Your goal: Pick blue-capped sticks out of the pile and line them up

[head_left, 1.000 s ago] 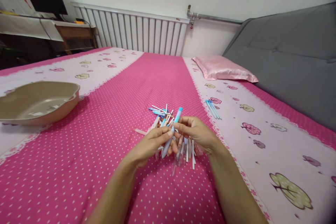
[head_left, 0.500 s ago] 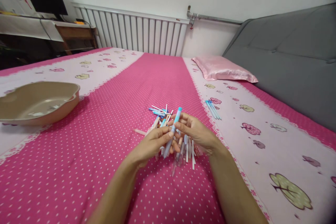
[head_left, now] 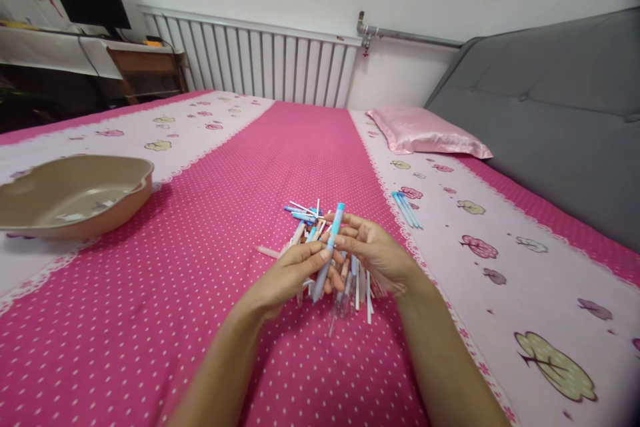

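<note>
A light blue pen (head_left: 327, 255) stands tilted between both of my hands, its capped end up. My left hand (head_left: 287, 277) pinches its lower barrel with closed fingers. My right hand (head_left: 373, 250) grips the upper part, fingers curled round it. Under and behind the hands lies a loose pile of pens and pen parts (head_left: 313, 220) in blue, white and pink on the pink dotted bedsheet (head_left: 240, 167). A few clear barrels (head_left: 345, 297) stick out below my hands.
A beige shallow bowl (head_left: 75, 197) sits at the left on the sheet. A small bunch of blue pens (head_left: 406, 208) lies to the right on the pale strip. A pink pillow (head_left: 427, 133), a grey headboard (head_left: 550, 113) and a radiator (head_left: 260, 63) lie beyond.
My right hand has slid a little to the left and up along the pen, and the pen's top has shifted slightly left. The left hand has hardly moved.
</note>
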The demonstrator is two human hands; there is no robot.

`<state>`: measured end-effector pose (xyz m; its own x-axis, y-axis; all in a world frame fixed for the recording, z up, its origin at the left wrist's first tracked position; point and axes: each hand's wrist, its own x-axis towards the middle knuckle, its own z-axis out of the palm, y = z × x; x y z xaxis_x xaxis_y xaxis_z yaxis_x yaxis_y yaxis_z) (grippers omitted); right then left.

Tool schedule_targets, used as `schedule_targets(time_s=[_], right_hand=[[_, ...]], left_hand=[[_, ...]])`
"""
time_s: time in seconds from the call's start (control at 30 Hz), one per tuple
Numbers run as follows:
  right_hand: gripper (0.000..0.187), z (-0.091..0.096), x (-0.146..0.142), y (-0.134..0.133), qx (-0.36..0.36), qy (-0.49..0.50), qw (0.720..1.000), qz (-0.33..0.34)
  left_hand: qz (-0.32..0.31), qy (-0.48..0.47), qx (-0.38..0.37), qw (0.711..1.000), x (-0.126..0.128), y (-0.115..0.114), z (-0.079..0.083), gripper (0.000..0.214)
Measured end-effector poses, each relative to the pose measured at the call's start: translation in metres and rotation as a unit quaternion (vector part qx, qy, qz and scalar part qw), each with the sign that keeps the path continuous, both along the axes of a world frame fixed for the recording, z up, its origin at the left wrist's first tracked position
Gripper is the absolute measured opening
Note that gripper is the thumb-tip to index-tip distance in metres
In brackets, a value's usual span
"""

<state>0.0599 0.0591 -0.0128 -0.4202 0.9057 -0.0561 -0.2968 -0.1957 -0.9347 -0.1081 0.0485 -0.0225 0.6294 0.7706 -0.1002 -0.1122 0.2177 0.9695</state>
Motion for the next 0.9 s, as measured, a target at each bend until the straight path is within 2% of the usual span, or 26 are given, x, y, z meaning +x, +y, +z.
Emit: schedule_targets(time_s=[0.33, 0.57, 0.7, 0.9], right_hand=[[0.043, -0.0011, -0.0057, -0.0011, 0.001, -0.015, 0.999, -0.051], [0.042, 0.0061, -0.0012, -0.0027, 0.000, 0.017, 1.000, -0.015], [0.043, 0.0040, 0.0009, -0.0016, 0.005, 0.031, 0.999, 0.001], [0.042, 0.0008, -0.0022, -0.0001, 0.005, 0.014, 1.000, -0.023]], left_hand=[[0.001, -0.003, 0.008, 1.000, 0.0005, -0.0009, 0.0023, 0.030], [0.008, 0.000, 0.001, 1.000, -0.0006, -0.0008, 0.0020, 0.031], [0.008, -0.005, 0.002, 1.000, -0.0013, -0.0007, 0.0017, 0.031], [0.007, 0.005, -0.004, 1.000, -0.0015, -0.0014, 0.0026, 0.031]])
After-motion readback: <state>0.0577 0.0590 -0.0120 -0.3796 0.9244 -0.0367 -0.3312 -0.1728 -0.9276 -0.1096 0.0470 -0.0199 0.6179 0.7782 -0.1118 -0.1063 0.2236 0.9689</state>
